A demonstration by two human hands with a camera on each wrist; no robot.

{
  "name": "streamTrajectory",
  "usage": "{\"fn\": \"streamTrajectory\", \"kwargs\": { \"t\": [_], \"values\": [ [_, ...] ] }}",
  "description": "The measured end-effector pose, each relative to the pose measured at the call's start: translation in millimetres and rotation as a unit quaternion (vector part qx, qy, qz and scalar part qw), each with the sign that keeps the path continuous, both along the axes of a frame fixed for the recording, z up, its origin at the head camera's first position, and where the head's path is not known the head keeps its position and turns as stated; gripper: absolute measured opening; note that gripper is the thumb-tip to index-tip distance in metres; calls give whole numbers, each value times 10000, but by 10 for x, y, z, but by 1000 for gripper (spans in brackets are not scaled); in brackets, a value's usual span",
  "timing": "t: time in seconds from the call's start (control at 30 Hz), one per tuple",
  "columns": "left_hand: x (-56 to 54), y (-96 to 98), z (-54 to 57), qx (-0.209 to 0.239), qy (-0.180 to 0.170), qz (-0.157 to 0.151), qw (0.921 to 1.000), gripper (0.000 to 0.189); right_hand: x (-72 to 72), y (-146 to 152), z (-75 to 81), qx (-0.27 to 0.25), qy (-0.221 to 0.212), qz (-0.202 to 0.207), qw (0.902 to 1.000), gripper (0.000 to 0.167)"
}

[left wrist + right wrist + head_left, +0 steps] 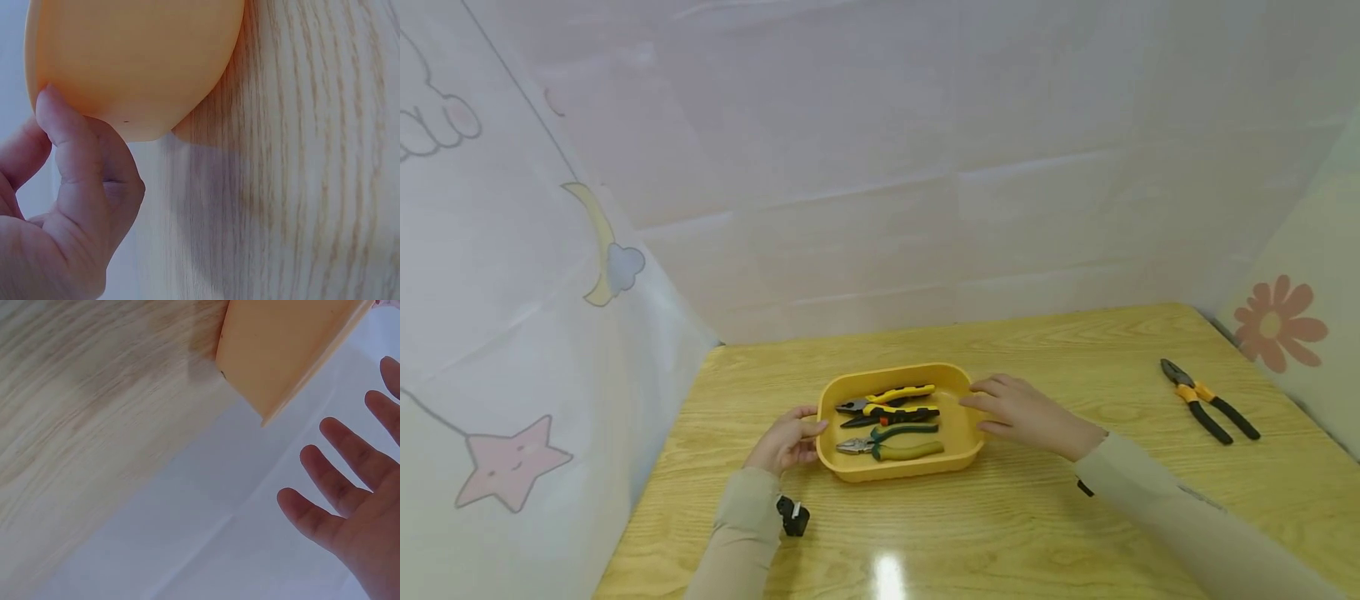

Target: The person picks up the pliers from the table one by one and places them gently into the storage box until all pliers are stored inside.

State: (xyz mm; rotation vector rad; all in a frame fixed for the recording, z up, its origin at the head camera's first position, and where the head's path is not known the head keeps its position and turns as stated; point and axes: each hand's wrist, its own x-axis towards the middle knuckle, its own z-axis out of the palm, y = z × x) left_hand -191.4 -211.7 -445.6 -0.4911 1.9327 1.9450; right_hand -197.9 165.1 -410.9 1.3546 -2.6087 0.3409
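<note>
A yellow tray (898, 476) with raised sides stands on the wooden table. My left hand (786, 442) pinches its left rim; in the left wrist view the thumb (69, 134) presses against the tray wall. My right hand (1026, 414) is by the tray's right rim, fingers spread and straight; the right wrist view shows them apart from the tray wall (275, 350). Inside lie yellow-and-black pliers (910, 392), long-nose pliers (898, 411) with yellow-and-black handles, and green-handled pliers (910, 451), all with jaws pointing left.
Another pair of pliers (1210, 402), with orange-and-black handles, lies on the table (970, 542) at the far right. A pale cloth (880, 250) hangs behind the table and along both sides. A black device (793, 516) is at the left wrist.
</note>
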Motion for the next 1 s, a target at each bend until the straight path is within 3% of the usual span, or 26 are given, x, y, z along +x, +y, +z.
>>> {"fn": "streamTrajectory", "kwargs": {
  "t": [0.17, 0.6, 1.0],
  "values": [
    [0, 3, 5, -3, -3, 17, 10000, 39, 80, 95, 12, 104, -187, -210, 9995, 38],
    [-8, 8, -4, 60, -2, 1, 10000, 40, 253, 512, -86, -361, 244, -471, 9979, 44],
    [6, -3, 10, 82, 1, -68, 9999, 41, 390, 783, -30, -444, 445, -845, 9944, 49]
  ]
}}
